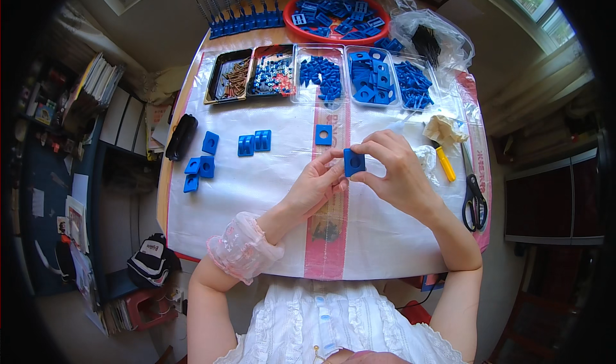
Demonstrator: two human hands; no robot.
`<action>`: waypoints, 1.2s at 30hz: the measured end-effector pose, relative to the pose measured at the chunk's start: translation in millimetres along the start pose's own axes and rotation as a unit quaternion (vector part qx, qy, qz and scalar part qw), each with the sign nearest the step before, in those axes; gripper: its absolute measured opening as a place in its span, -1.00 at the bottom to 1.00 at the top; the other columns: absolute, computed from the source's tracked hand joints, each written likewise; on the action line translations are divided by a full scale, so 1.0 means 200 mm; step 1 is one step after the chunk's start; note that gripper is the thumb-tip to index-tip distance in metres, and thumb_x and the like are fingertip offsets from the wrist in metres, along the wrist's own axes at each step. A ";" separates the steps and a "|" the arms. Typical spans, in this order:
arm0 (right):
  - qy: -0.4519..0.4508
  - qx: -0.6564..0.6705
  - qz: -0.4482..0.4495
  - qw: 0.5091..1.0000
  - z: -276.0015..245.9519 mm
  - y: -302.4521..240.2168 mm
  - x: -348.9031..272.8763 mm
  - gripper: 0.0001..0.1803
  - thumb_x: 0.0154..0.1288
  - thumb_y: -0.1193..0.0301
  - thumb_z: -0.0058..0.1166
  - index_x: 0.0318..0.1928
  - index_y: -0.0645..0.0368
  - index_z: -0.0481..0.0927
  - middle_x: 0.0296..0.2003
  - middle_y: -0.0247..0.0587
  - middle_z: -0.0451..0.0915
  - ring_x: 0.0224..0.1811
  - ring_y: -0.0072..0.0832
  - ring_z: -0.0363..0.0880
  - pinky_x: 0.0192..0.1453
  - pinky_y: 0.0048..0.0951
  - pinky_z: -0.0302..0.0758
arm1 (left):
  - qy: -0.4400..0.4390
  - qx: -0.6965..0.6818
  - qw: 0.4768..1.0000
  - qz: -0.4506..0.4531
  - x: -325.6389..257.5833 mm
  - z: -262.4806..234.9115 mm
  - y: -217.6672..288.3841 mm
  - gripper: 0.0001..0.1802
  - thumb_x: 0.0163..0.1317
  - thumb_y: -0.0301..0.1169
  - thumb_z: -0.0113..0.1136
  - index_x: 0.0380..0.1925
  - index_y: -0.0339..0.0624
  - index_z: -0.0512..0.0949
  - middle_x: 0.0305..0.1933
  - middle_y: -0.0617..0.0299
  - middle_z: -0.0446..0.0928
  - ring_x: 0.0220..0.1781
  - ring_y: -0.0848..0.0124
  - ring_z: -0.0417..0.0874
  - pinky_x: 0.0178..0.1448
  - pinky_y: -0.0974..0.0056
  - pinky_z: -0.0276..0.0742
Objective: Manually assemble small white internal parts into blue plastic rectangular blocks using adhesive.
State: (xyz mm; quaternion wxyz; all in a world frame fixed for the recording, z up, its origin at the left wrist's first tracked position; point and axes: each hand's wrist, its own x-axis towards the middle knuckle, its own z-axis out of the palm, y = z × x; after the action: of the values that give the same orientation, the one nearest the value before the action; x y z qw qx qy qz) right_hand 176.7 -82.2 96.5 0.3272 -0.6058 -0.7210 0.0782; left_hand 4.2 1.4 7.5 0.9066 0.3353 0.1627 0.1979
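Observation:
Over the middle of the table, my right hand [399,175] pinches a blue square plastic plate [354,164] with a round recess between thumb and index finger. Close against the plate's left edge is my left hand [314,185], its fingers curled and drawn together; whether they hold a small part is hidden. Just beyond my hands a second blue square plate with a round hole [323,135] lies flat. To the left are two blue ribbed pieces [255,142] side by side, and farther left several blue square plates [205,165] lie loosely grouped.
Trays of brown screws [235,78], nuts [272,74] and small blue parts [321,75] line the back. Behind them stand a red basin [290,25] and a row of blue parts with upright springs [247,25]. Black scissors [475,203] and a yellow-handled tool [445,165] lie right, a black case [182,137] left.

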 end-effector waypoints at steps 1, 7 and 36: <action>0.002 -0.006 -0.003 1.000 0.00 0.01 0.00 -0.62 -0.08 0.46 0.40 -0.18 0.18 0.61 -0.25 -0.21 0.57 -0.08 -0.23 0.51 0.03 -0.24 0.41 | 0.001 0.013 1.000 0.005 0.00 0.00 0.00 -0.74 0.50 -0.34 0.01 0.12 -0.07 0.40 -0.15 0.34 0.54 -0.27 0.62 0.49 -0.15 0.49 0.49; -0.006 -0.040 -0.016 0.999 0.03 0.02 -0.01 -0.60 -0.08 0.43 0.40 -0.15 0.16 0.62 -0.23 -0.23 0.57 -0.04 -0.27 0.50 0.06 -0.25 0.37 | 0.071 0.089 0.993 0.031 0.02 0.02 0.00 -0.81 0.50 -0.31 -0.04 0.00 -0.10 0.45 -0.30 0.37 0.53 -0.37 0.71 0.46 -0.27 0.61 0.33; -0.031 0.004 0.052 0.998 0.03 0.03 -0.02 -0.49 0.09 0.37 0.34 0.08 0.18 0.54 -0.13 -0.11 0.60 0.01 -0.20 0.52 0.12 -0.22 0.41 | 0.045 0.271 0.959 0.070 0.00 0.01 0.00 -0.74 0.47 -0.39 -0.02 0.09 -0.20 0.43 -0.30 0.26 0.63 -0.42 0.69 0.48 -0.34 0.56 0.36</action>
State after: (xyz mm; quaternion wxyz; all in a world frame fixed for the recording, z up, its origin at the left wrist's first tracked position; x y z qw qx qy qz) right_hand 178.7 -82.1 86.6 0.3027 -0.6385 -0.6978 0.1172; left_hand 4.4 0.6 9.0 0.7572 0.5701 0.2265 0.2243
